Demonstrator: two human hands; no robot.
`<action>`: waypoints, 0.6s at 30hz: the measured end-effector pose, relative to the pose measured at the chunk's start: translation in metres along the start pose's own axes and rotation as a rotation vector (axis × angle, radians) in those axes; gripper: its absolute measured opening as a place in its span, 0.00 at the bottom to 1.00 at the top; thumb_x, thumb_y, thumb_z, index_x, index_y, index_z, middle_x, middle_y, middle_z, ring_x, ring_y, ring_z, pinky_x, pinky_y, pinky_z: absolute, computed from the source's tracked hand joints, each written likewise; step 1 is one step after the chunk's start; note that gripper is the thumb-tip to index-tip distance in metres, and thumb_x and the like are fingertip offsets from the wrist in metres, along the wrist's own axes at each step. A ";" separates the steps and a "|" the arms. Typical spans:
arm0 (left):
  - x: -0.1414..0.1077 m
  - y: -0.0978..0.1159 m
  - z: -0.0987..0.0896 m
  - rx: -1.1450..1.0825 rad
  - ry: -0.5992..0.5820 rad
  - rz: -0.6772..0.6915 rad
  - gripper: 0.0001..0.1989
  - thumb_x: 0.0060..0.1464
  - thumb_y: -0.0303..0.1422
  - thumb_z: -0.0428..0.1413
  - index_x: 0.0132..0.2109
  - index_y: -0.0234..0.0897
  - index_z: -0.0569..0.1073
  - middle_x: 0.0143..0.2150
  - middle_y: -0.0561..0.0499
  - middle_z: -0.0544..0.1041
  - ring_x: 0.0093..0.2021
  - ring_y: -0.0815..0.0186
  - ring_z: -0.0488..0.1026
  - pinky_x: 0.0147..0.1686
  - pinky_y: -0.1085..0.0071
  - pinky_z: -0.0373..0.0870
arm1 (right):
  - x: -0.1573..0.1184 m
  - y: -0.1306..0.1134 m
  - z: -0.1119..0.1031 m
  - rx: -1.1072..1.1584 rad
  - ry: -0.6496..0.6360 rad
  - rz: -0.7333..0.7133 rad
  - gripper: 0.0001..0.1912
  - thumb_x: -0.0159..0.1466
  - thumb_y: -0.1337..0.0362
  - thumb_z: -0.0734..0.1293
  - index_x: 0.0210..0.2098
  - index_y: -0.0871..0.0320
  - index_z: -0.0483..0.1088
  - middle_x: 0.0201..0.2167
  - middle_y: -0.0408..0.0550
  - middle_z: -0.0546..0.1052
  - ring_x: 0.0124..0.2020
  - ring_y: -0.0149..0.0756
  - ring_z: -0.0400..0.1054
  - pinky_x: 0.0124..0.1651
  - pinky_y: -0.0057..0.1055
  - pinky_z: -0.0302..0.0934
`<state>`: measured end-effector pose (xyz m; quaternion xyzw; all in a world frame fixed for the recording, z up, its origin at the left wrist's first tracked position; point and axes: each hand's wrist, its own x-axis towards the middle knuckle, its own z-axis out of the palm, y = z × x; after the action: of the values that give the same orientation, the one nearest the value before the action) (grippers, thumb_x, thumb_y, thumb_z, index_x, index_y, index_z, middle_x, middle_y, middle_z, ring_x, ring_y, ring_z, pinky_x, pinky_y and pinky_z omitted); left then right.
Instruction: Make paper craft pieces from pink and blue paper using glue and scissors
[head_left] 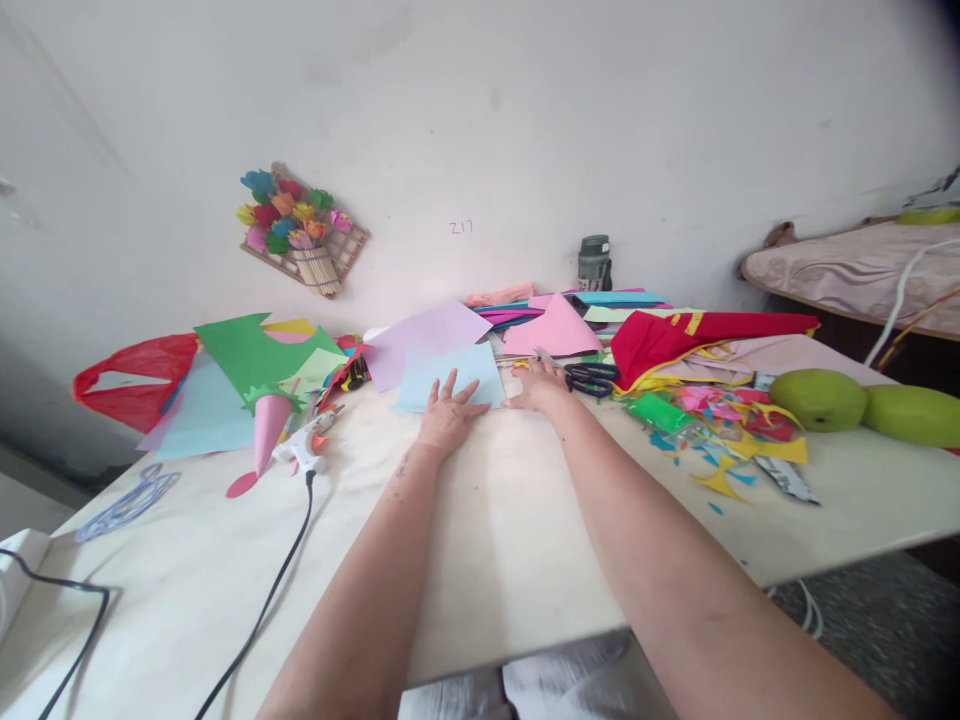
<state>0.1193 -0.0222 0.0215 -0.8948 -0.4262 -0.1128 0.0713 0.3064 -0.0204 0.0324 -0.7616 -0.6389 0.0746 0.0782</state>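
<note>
My left hand (445, 418) lies flat with its fingers spread on a light blue sheet of paper (416, 382). To its right, my right hand (541, 386) reaches forward by the sheet's right edge, thumb apart from the other fingers. A small grey, shiny thing shows at its fingertips, too small to name. Dark-handled scissors (592, 378) lie just right of that hand. Behind the blue sheet rests a lilac sheet (427, 340), and a pink sheet (556, 328) stands beyond my right hand.
Left on the table (187, 560) are a glue gun (304, 446) with a black cord, a pink paper cone (270, 425) and green paper (238, 350). On the right lie red cloth (667, 345), paper scraps (724, 475) and green fruits (817, 400). A bottle (594, 264) stands behind.
</note>
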 end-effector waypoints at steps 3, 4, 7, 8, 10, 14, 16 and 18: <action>-0.004 0.009 -0.008 0.083 -0.002 0.032 0.20 0.51 0.30 0.42 0.48 0.55 0.69 0.59 0.66 0.57 0.63 0.63 0.33 0.59 0.55 0.28 | 0.001 0.001 0.001 -0.007 -0.001 0.007 0.40 0.46 0.42 0.63 0.55 0.50 0.56 0.61 0.50 0.44 0.61 0.49 0.29 0.55 0.44 0.35; -0.005 0.013 -0.011 0.108 0.014 0.041 0.19 0.51 0.31 0.42 0.47 0.54 0.69 0.59 0.65 0.57 0.63 0.62 0.33 0.59 0.55 0.27 | 0.001 0.001 0.001 -0.009 0.000 0.007 0.40 0.45 0.42 0.63 0.55 0.50 0.56 0.61 0.50 0.44 0.61 0.49 0.28 0.55 0.44 0.35; -0.006 0.028 -0.016 0.175 0.079 0.044 0.17 0.51 0.33 0.43 0.44 0.48 0.73 0.60 0.61 0.56 0.63 0.60 0.35 0.58 0.54 0.25 | 0.002 0.001 0.001 -0.014 -0.005 0.003 0.41 0.45 0.41 0.63 0.55 0.51 0.56 0.61 0.50 0.45 0.61 0.49 0.27 0.55 0.44 0.35; -0.007 0.034 -0.017 0.192 0.090 0.035 0.17 0.51 0.33 0.43 0.43 0.46 0.73 0.60 0.59 0.57 0.63 0.60 0.36 0.59 0.54 0.25 | 0.002 0.001 0.001 -0.014 -0.007 0.000 0.42 0.45 0.41 0.63 0.55 0.51 0.56 0.61 0.50 0.46 0.61 0.49 0.27 0.55 0.44 0.35; -0.007 0.044 -0.016 0.211 0.094 0.028 0.17 0.51 0.33 0.43 0.43 0.43 0.73 0.59 0.55 0.59 0.62 0.60 0.39 0.59 0.55 0.27 | 0.004 0.002 0.002 -0.013 -0.010 -0.002 0.42 0.45 0.40 0.62 0.56 0.51 0.55 0.61 0.49 0.45 0.61 0.50 0.26 0.54 0.45 0.35; -0.007 0.059 -0.009 0.185 0.130 0.011 0.19 0.51 0.33 0.41 0.45 0.37 0.72 0.55 0.49 0.64 0.60 0.59 0.48 0.59 0.58 0.34 | 0.006 0.003 0.005 -0.006 -0.013 0.009 0.42 0.45 0.40 0.62 0.56 0.50 0.54 0.61 0.49 0.45 0.60 0.51 0.28 0.54 0.47 0.35; -0.007 0.063 -0.006 0.161 0.134 -0.006 0.19 0.52 0.33 0.40 0.45 0.37 0.71 0.55 0.49 0.65 0.59 0.58 0.49 0.59 0.59 0.36 | 0.005 0.003 0.005 -0.003 -0.016 0.011 0.42 0.45 0.40 0.62 0.56 0.50 0.54 0.61 0.49 0.46 0.60 0.52 0.28 0.54 0.47 0.35; -0.007 0.064 -0.004 0.145 0.127 -0.042 0.20 0.52 0.33 0.40 0.45 0.37 0.71 0.55 0.49 0.64 0.59 0.57 0.49 0.59 0.57 0.37 | 0.004 0.002 0.004 -0.002 -0.015 0.012 0.42 0.45 0.40 0.62 0.56 0.51 0.55 0.61 0.49 0.47 0.60 0.51 0.29 0.54 0.47 0.36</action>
<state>0.1647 -0.0687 0.0219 -0.8692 -0.4464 -0.1398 0.1603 0.3085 -0.0169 0.0284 -0.7648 -0.6351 0.0802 0.0723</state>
